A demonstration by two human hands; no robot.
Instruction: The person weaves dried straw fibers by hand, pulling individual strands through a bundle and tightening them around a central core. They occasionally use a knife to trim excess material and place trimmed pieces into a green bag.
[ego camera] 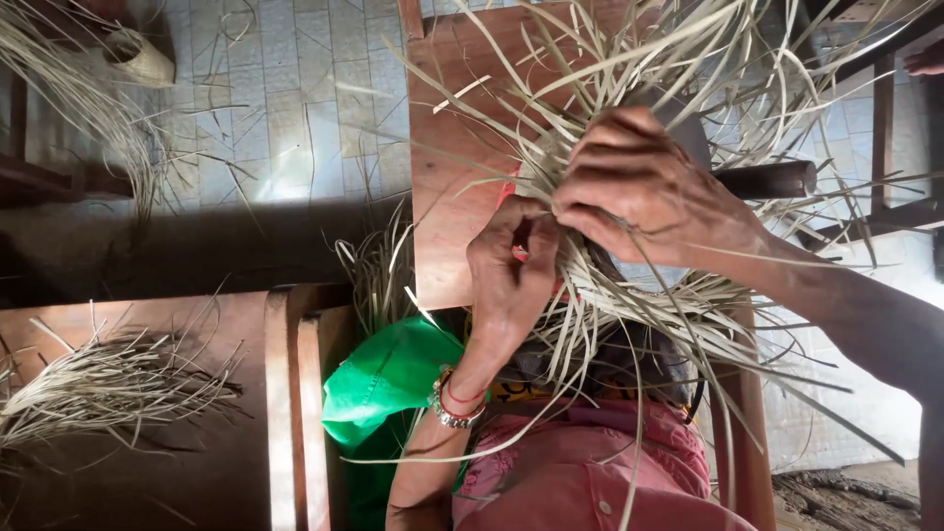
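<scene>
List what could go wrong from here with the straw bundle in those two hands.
1. The strips fan out loose in every direction; those outside the left hand and right hand could slip out of the bundle.
2. Thin strips run under the pinching fingers, so a sharp pull might cut or chafe skin.
3. Trailing ends hang over the wooden board edge and may snag on the bracelet.

We see a floor of pale grey tiles (285,108), where soft light makes one bright patch. A reddish-brown wooden table (442,177) stands in the middle, and a second wooden surface (197,472) is at the lower left. Dark wooden furniture frames (885,128) stand at the right.
</scene>
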